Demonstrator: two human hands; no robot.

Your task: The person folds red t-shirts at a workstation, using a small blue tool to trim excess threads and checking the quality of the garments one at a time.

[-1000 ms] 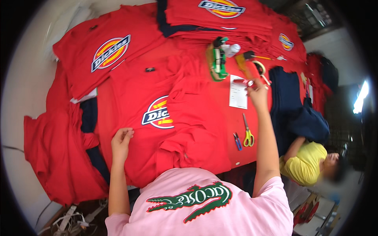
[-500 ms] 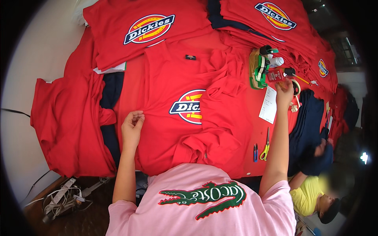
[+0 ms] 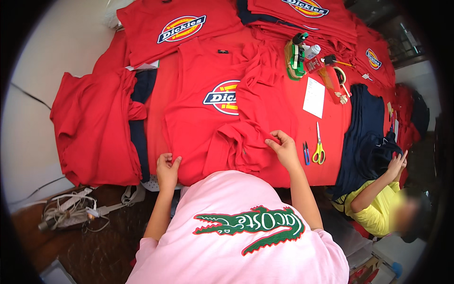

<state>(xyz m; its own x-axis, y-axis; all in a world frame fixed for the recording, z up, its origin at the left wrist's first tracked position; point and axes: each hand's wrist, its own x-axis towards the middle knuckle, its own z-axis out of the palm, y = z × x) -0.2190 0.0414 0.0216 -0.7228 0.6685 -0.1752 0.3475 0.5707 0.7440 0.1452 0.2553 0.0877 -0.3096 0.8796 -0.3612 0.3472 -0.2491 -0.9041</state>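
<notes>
A red T-shirt (image 3: 198,125) lies on the table before me, its right side folded and bunched over part of the oval chest print. My left hand (image 3: 168,170) is at its lower left edge, fingers curled and thumb close to them on the cloth. On the right, the thumb and forefinger of my right hand (image 3: 285,150) close on the bunched fabric near the shirt's right edge. Some of the fingertips are hard to make out against the red. Right of that hand lie blue thread snips (image 3: 306,154) and yellow-handled scissors (image 3: 318,146).
Red shirts are stacked at the left (image 3: 94,128), the back (image 3: 208,47) and the far right. A green tape dispenser (image 3: 295,64), white paper slip (image 3: 314,98) and tape roll (image 3: 341,75) sit back right. Beside dark garments (image 3: 362,118), a person in yellow (image 3: 373,208) works. Cables (image 3: 71,210) lie lower left.
My right hand has come from the small items by the tape dispenser down to the shirt's right side. My left hand sits lower along the shirt's left edge. The view has shifted.
</notes>
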